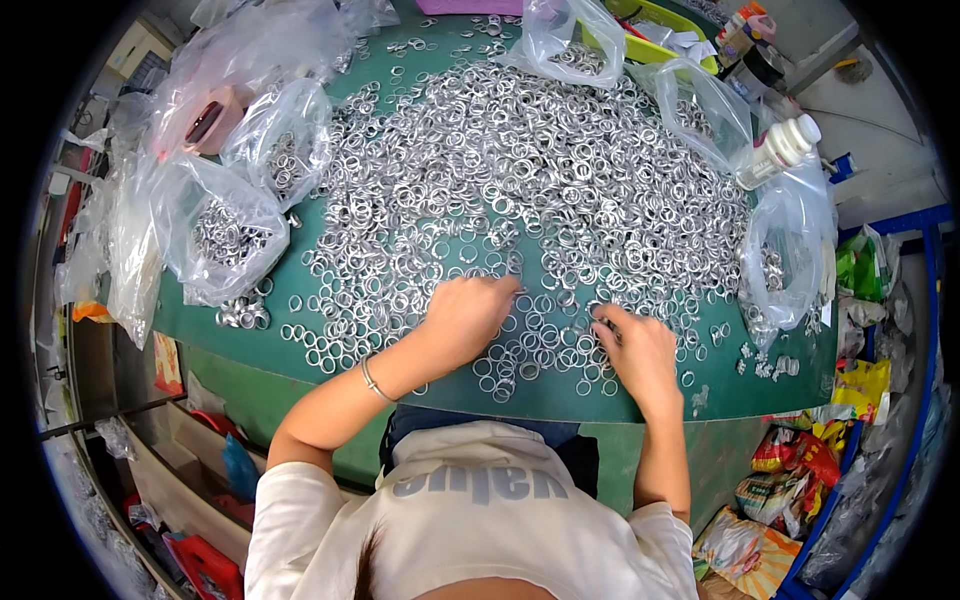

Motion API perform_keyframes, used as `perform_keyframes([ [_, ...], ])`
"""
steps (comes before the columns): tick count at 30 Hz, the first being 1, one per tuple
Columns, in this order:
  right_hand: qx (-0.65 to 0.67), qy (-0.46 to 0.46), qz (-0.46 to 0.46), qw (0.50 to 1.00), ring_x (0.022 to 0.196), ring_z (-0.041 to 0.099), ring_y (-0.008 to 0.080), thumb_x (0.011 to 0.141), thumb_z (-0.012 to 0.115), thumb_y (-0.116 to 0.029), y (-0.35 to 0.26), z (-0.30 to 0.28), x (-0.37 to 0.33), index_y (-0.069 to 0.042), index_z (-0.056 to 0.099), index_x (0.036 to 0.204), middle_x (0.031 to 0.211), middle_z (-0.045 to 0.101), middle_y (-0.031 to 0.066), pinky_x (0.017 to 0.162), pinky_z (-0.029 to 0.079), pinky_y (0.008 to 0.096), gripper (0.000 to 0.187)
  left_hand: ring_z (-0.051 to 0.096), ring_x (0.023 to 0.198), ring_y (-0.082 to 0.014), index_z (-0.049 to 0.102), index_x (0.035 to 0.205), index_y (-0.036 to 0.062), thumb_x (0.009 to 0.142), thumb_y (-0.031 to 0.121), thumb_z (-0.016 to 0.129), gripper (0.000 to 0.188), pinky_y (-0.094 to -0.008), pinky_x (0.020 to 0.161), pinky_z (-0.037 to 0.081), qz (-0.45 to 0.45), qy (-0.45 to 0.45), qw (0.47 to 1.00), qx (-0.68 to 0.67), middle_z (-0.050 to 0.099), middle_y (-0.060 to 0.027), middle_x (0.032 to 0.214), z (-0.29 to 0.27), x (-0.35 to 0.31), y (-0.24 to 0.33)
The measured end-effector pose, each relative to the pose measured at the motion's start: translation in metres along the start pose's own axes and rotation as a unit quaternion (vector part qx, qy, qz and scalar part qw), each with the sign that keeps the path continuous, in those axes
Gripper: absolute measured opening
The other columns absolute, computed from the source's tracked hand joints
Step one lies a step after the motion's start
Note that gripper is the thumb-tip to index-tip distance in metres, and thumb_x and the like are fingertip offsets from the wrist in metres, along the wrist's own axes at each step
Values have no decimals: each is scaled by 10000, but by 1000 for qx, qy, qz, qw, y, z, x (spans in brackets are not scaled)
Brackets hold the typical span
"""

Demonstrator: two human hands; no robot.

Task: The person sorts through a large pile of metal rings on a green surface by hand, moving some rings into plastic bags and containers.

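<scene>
A large heap of silver metal rings [450, 160] spreads over the green tabletop [290, 345], thinning to loose single rings toward me. My left hand [475, 312] is closed among these nearer rings, fingertips pressed together and pointing right. What it may hold is hidden by the fingers. To its right, my right hand [640, 350] rests over the rings with bent fingers; a small gap shows between thumb and forefinger, and I see nothing held there. Between both hands lies a patch of scattered loose rings [540, 345].
Clear plastic bags of rings stand at the left [225, 240] and right [785, 260]. A white bottle [780, 150] leans at the right edge, and a yellow-green basket [660, 25] sits at the back. Beside the table, a blue metal rack [930, 260] holds colourful packets.
</scene>
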State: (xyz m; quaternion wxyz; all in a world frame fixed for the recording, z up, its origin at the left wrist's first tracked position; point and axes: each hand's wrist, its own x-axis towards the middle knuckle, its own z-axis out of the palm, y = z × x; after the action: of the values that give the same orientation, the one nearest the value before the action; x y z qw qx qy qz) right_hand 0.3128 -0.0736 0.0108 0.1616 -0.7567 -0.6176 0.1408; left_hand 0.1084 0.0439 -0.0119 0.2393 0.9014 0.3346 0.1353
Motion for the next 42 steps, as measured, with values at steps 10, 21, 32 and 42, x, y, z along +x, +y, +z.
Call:
perform_keyframes([
  [10, -49, 46, 44, 997, 565, 601, 326, 803, 666, -226, -15, 5, 45, -54, 614, 1047, 598, 602, 148, 543, 466, 409, 303, 602, 591, -356, 547, 1101, 102, 874, 188, 546, 242, -441, 513, 464, 33, -20, 999, -2, 600, -152, 607, 8, 55, 16],
  [21, 136, -174, -111, 969, 507, 567, 264, 803, 671, -207, -37, -2, 17, -102, 658, 1013, 582, 591, 110, 505, 438, 356, 235, 607, 582, -319, 627, 945, 100, 843, 144, 561, 129, -416, 511, 470, 32, -36, 999, 10, 630, -125, 660, -11, 10, -14],
  [32, 276, 32, 67, 958, 438, 371, 83, 811, 658, -102, -25, 4, 56, -18, 660, 838, 513, 505, 38, 430, 289, 269, 88, 609, 550, -282, 611, 1068, 130, 862, 218, 575, 226, -401, 463, 458, 23, -89, 995, 46, 625, -105, 635, -15, -2, -9],
  [42, 677, -111, 133, 716, 416, 389, 42, 864, 627, -103, -30, 6, 70, -19, 615, 842, 542, 459, -21, 373, 248, 196, 87, 625, 657, -328, 547, 1137, 71, 709, 15, 569, 432, -425, 531, 481, -37, -68, 997, -28, 640, -130, 779, -40, -29, -21],
])
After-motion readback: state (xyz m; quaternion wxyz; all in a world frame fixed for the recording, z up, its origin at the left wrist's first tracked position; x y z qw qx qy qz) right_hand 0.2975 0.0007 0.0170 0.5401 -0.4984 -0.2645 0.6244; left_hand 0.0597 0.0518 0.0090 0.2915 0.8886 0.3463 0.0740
